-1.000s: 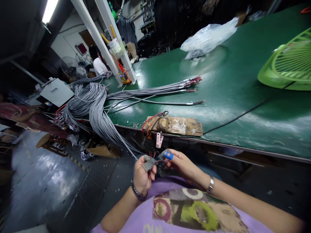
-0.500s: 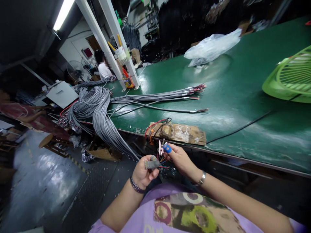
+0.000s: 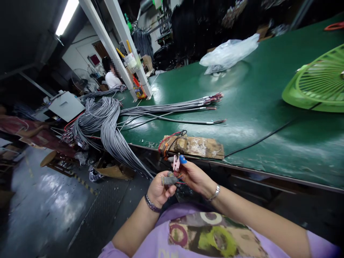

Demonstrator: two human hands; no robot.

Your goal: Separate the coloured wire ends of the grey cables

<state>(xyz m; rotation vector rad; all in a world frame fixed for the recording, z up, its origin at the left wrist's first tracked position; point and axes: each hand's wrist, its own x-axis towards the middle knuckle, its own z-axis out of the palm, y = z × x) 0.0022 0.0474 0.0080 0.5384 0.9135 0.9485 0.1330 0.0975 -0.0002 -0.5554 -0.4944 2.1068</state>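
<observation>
My left hand is closed, its grey-capped thumb and finger pinching a grey cable end with thin coloured wires fanning out. My right hand, a blue cap on one fingertip, reaches up beside the wires and touches a pink clip that hangs at the bench edge; its fingers are pinched. Just above them a brown taped wooden block with red and black leads lies on the green bench.
A thick bundle of grey cables drapes off the bench's left end, with stripped ends lying on the top. A green fan grille sits right, a plastic bag at the back. Another person sits far left behind white posts.
Both hands have risen toward the bench edge. My right hand moved from the wires up to the pink clip; my left hand keeps its pinch on the cable end.
</observation>
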